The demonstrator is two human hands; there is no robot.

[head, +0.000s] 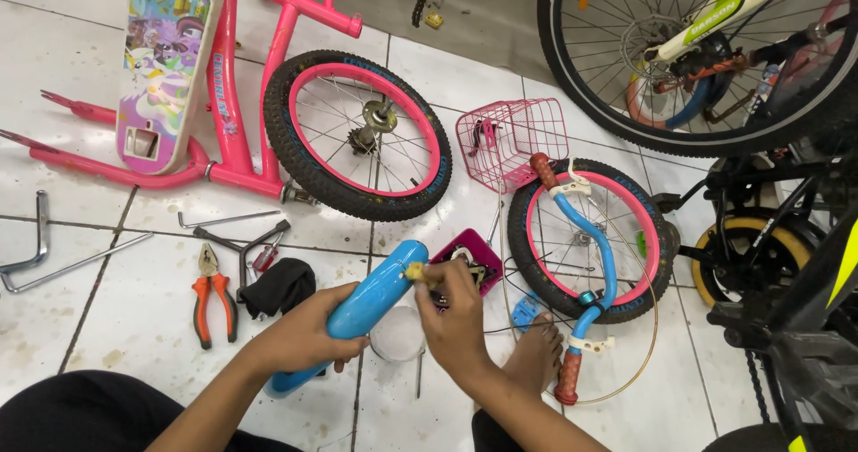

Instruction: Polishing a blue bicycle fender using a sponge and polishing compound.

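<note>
My left hand [315,331] grips a curved light-blue bicycle mudguard [375,291] around its middle, holding it tilted above the tiled floor. My right hand [456,313] pinches a small yellowish part [415,273] against the mudguard's upper end. Just beneath the hands sits a small clear round tub [396,336]. A magenta box [476,248] of small parts lies right behind my right hand. My bare foot [534,354] rests on the floor to the right.
A pink bike frame [259,68] lies on the floor beside a loose pink-rimmed wheel [357,135]. A second wheel [590,238] carries blue handlebars [597,246]. Also around: pink wire basket [511,139], orange pliers [213,296], black cloth [281,287], hex keys [223,220], lug wrench [40,242]. Larger bicycles [715,50] stand at right.
</note>
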